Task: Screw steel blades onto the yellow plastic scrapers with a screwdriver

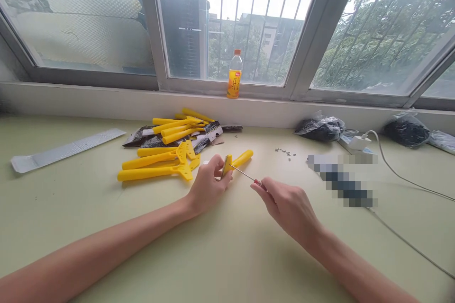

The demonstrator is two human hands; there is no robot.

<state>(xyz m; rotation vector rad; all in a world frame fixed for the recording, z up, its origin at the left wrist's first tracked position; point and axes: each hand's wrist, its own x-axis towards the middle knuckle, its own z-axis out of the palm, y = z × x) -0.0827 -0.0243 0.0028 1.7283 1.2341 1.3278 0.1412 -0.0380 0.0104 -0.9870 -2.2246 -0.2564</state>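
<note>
My left hand (209,182) is closed around the head of a yellow plastic scraper (243,157), whose handle points away to the upper right. A metal strip shows along the scraper's head. In my right hand (289,199) is a screwdriver (244,173) with a thin shaft and a red grip mostly hidden by my fingers. Its tip meets the scraper's head. Several more yellow scrapers (152,173) lie just left of my left hand. Small screws (284,152) are scattered on the table beyond my right hand.
Behind the scrapers, more yellow handles (177,129) rest on dark packaging. A silvery strip (67,149) lies at left. Bags of dark material (320,128), a white charger (359,142) with cable, and a blurred-out object (341,182) are at right. A drink bottle (234,75) stands on the sill.
</note>
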